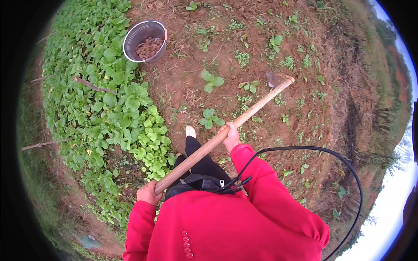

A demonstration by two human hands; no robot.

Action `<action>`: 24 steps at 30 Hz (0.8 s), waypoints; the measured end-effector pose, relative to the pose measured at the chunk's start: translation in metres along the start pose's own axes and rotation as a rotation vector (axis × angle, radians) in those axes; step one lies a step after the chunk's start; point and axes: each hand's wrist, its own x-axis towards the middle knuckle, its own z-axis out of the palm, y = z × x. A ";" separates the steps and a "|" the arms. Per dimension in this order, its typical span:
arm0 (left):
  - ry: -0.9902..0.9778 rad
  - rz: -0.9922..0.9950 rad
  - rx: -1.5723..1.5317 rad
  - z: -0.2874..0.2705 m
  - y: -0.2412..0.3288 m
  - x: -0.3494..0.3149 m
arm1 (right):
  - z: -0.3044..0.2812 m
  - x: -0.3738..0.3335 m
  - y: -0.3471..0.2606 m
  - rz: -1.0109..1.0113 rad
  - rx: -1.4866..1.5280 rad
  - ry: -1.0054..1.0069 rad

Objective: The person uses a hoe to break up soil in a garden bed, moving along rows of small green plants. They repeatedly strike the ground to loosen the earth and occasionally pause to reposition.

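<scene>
A long wooden-handled hoe (204,150) slants across the view from lower left to upper right, held in both hands. My left hand (149,193) is closed round the butt end of the handle, close to my waist. Farther up the shaft, my right hand (230,135) wraps round it. The hoe's metal blade (276,79) is at the far end, at the soil among small weeds; I cannot tell how deep it sits. Leafy green seedlings (212,81) grow in the brown soil left of the blade.
A grey bucket (159,53) with brown clods (149,48) inside stands at the far left, beside a dense bed of leafy greens (102,87). Sticks (93,86) lie among the leaves. Dry grass (352,87) borders the plot on the right. A black cable (305,148) loops beside my right arm.
</scene>
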 end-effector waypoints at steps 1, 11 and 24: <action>-0.016 0.013 0.018 -0.004 0.008 0.007 | -0.003 0.005 -0.004 -0.021 -0.001 0.014; -0.101 -0.022 0.103 -0.064 -0.001 -0.023 | -0.012 -0.023 0.055 0.167 0.051 0.101; -0.114 -0.032 0.006 -0.037 0.007 0.004 | -0.008 -0.016 0.016 0.048 -0.017 0.068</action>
